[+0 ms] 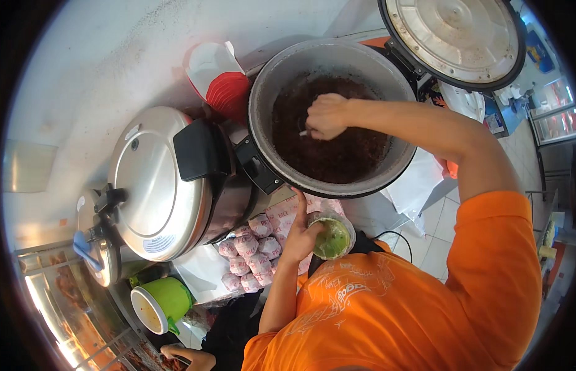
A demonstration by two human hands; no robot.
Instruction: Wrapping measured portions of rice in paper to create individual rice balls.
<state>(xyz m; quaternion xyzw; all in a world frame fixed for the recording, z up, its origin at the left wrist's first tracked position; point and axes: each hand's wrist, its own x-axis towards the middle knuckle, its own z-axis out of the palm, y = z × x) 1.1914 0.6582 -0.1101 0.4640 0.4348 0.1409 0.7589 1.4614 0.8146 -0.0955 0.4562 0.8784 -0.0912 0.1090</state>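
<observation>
A white tiled floor and a stained white wall surround a grey table bearing small white-and-red paper-wrapped bundles and a closed steel-lidded cooker. Beside the latter, a large, round grey metal pot stands open-mouthed upward, its dark contents at the bottom. Inside it, the right hand has its fingers closed around a small pale piece, whose tip points left; its full axis is hidden. Left of the body's middle, the left hand's fingers grip a translucent, green-tinted round cup, mouth toward the camera, long axis foreshortened.
</observation>
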